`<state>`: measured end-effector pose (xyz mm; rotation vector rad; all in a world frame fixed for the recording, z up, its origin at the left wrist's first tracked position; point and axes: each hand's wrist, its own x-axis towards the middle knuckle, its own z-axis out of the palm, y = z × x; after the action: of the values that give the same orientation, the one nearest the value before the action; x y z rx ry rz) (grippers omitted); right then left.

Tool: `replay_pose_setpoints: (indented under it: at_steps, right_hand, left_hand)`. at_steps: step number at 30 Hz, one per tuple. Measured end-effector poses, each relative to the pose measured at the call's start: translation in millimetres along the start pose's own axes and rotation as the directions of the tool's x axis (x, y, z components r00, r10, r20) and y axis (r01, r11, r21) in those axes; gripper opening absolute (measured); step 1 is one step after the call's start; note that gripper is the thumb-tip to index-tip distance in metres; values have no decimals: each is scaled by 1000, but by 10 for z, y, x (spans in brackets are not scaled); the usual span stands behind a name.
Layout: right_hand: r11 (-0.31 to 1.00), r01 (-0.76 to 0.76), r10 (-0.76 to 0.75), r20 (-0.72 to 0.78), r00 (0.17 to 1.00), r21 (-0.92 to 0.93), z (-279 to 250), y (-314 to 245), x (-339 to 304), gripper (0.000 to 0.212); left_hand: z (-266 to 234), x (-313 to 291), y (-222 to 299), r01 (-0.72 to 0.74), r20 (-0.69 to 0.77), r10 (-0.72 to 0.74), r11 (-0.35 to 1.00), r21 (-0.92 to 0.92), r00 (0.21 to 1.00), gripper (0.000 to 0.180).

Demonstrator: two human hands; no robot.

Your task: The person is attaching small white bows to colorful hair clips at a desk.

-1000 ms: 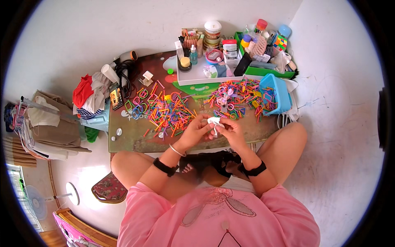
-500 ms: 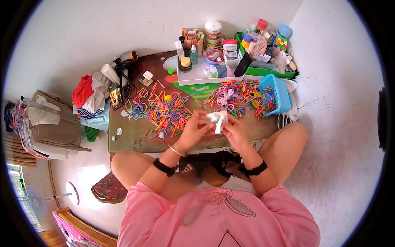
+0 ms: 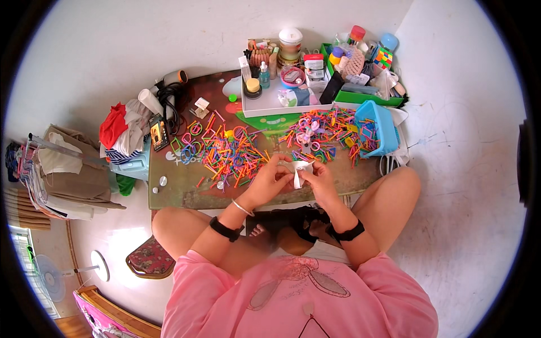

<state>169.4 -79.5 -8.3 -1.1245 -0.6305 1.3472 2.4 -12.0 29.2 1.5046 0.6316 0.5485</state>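
Above the table's near edge, a small crumpled white sheet (image 3: 297, 179) is pinched between my two hands. Whether it is paper or thin plastic I cannot tell. My left hand (image 3: 271, 179) grips its left side with thumb and fingers closed. On the other side, my right hand (image 3: 322, 183) pinches the right edge, and a flap hangs down between the thumbs. Just beyond the hands lies a pale pink and white trinket (image 3: 307, 134) on a heap of colourful plastic sticks (image 3: 338, 127). Another heap of sticks and rings (image 3: 234, 155) spreads left of my left hand.
A light blue basket (image 3: 386, 129) tips toward the right heap. Behind stand a white tray (image 3: 270, 111) of bottles and jars and a green box (image 3: 369, 98) of odds and ends. A phone (image 3: 159, 132) leans at the left, beside piled clothes (image 3: 121, 127).
The white sheet has been turned and spread between my fingers; a green patch seen on it before no longer shows. Both hands stay in nearly the same place.
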Motion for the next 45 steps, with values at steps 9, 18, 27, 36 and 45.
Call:
replay_pose_setpoints:
  at_steps: [9, 18, 27, 36, 45]
  right_hand:
    - [986, -162, 152, 164, 975, 49, 59, -204, -29, 19]
    - [971, 24, -63, -157, 986, -239, -330, -131, 156, 13]
    - [199, -23, -352, -94, 931, -980, -548, -312, 163, 16]
    - [-58, 87, -264, 99, 959, -995, -403, 70, 283, 18]
    - [719, 104, 59, 209, 976, -688, -99, 41, 96, 20]
  left_hand:
    - [-43, -18, -55, -23, -42, 25, 999, 35, 999, 31]
    - [-161, 1, -31, -36, -132, 81, 948, 315, 988, 23]
    - [-726, -72, -153, 308, -425, 293, 370, 876, 856, 6]
    - [-583, -6, -64, 200, -294, 400, 261, 944, 868, 13]
    - [-61, 5, -151, -116, -55, 163, 865, 488, 985, 15]
